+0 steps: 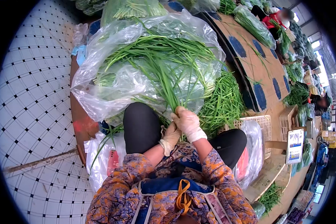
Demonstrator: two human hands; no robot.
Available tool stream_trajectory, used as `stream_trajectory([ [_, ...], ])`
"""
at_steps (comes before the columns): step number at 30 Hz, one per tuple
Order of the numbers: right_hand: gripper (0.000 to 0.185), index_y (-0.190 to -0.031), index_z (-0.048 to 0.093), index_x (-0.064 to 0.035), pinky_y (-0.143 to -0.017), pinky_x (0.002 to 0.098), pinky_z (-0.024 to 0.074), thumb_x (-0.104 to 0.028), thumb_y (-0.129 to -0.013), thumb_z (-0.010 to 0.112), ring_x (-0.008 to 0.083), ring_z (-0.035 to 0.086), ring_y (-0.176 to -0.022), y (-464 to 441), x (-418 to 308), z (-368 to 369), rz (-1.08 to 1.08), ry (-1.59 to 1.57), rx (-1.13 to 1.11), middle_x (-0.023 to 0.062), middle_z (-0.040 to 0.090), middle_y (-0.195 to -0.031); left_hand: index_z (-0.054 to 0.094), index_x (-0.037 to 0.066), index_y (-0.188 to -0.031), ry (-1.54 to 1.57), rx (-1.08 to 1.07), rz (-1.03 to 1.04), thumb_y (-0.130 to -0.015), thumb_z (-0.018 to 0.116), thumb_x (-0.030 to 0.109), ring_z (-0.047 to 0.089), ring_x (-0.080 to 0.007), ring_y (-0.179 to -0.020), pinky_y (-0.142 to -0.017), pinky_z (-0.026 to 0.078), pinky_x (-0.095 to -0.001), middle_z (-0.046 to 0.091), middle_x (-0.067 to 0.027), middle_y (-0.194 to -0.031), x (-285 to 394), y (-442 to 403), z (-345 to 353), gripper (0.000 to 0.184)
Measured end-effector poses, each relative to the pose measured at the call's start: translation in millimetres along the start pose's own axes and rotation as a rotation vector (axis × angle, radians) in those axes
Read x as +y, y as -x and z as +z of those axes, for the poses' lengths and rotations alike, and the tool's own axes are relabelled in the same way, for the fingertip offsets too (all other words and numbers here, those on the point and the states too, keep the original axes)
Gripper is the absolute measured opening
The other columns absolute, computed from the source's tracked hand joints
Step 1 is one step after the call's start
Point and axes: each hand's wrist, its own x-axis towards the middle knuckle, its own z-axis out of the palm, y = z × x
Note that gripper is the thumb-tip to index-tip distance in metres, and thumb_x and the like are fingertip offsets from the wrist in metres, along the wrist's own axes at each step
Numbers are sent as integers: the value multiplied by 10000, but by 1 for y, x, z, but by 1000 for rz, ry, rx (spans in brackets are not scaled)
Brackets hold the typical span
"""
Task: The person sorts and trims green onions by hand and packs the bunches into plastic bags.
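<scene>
In pale gloves, my left hand [170,137] and my right hand [189,123] meet between my knees. Both are closed round the lower end of a bunch of long green chives [165,84], whose blades fan out away from me. Beyond it, more loose chives [168,44] lie across a large clear plastic bag [127,76] that holds further greens. A heap of cut chives [224,102] sits to the right of my hands, partly hidden by my knee.
Right of my knee stands a cream plastic crate [266,130], with plastic bags [252,149] beside it. A brown board with blue patches [246,48] runs along the right. Tiled floor [37,93] lies left. A person in red [274,18] works farther off.
</scene>
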Motion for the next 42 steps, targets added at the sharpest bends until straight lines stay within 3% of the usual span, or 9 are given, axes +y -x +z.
stream_trajectory([
  [4,264,-805,510,-40,-555,361,451,-271,-799,637,246,566,-581,3,19,1,191,-448,-119,120,569,-653,423,44,-1207,-202,-79,-247,-871,475,74,499,-152,-978,-789,429,-302,518,-58,-1039,16,5,-6,341],
  [9,164,-820,525,-57,-443,189,371,-198,-856,600,50,446,-493,14,20,-21,463,-979,-212,-19,517,-615,400,45,-1210,515,-261,-341,-893,468,226,516,-210,-993,-854,430,-385,517,-82,-1087,37,3,4,372],
  [14,110,-824,519,-42,-449,194,385,-130,-881,552,57,468,-507,26,34,-16,381,-1177,-155,-15,518,-617,505,45,-1060,544,-372,-407,-928,441,289,553,-183,-808,-791,464,-348,570,-58,-893,18,-9,-9,285],
  [17,108,-845,521,-39,-477,194,400,-136,-880,553,62,486,-537,36,32,-23,388,-1282,-169,-1,532,-635,538,35,-997,414,-108,-445,-914,476,187,566,-149,-716,-677,493,-290,587,-58,-835,22,-8,-1,184],
  [20,107,-902,526,-41,-489,190,414,-147,-889,535,72,500,-546,44,37,-36,199,-1062,74,24,585,-742,537,27,-987,204,77,-426,-903,494,153,594,-151,-720,-628,514,-282,600,-70,-869,12,-13,-6,158],
  [24,144,-947,527,-27,-496,177,418,-152,-878,548,68,505,-546,28,89,-66,295,-1400,513,51,628,-828,498,17,-1035,8,129,-376,-899,494,141,629,-188,-719,-643,536,-306,606,-83,-889,7,-13,-1,185],
  [32,164,-863,547,-44,-510,251,427,-161,-804,646,84,541,-614,18,32,-13,155,-362,92,44,572,-668,438,70,-1192,-407,127,-168,-879,476,63,536,-95,-598,-485,450,-230,573,-28,-849,2,-9,11,315],
  [34,340,-853,518,-37,-628,403,466,-355,-796,628,348,597,-697,3,16,-16,230,-126,-30,167,612,-743,457,35,-1116,-369,103,-202,-890,464,55,509,-92,-645,-540,425,-238,554,-26,-843,13,-7,16,227],
  [42,255,-924,515,-31,-587,362,462,-244,-820,608,256,600,-615,4,40,-11,372,-524,-48,131,605,-697,466,43,-1117,-42,9,-343,-883,490,69,546,-131,-697,-610,473,-274,566,-36,-880,11,-8,9,236],
])
